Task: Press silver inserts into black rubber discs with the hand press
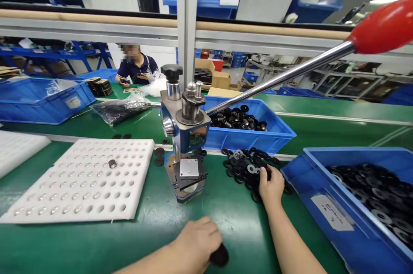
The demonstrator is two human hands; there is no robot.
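My left hand (200, 239) is closed round a black disc (219, 256) low over the green bench, near the front. Farther right, my right hand (272, 183) reaches into a loose pile of black discs (238, 166), some with grey centres. Its thumb and fingers close on a black disc at the pile's edge, partly hidden by the fingers. Between the hands and farther back stands a blue hand press (192, 136), with a silver plate (189, 167) on its base. The long press lever (290, 74) with a red knob slants up to the right.
A white foam tray (137, 196) with rows of small round parts lies left, one black cylinder (112, 163) on top. A blue bin (322, 218) of discs stands right, another blue bin (241, 138) behind the press. Across the bench sits a person (137, 67).
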